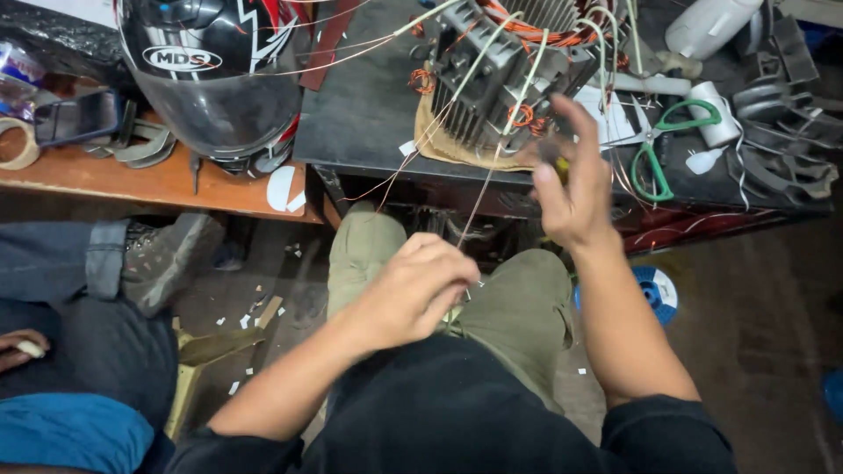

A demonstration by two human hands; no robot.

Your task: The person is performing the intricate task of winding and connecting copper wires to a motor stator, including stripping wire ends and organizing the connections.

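Thin bare copper wire (474,206), shiny, runs from the left hand's pinching fingers (448,272) up to a ribbed, dull grey metal stator (496,75) just beyond the right hand's fingertips (562,110). Under it lies rough tan cloth (439,145). Glossy plastic helmet (211,75); matt wooden bench (158,184).

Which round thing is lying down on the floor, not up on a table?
The blue disc by the person's right knee. The tape roll rests on the wooden bench at far left, and the helmet sits up there too.
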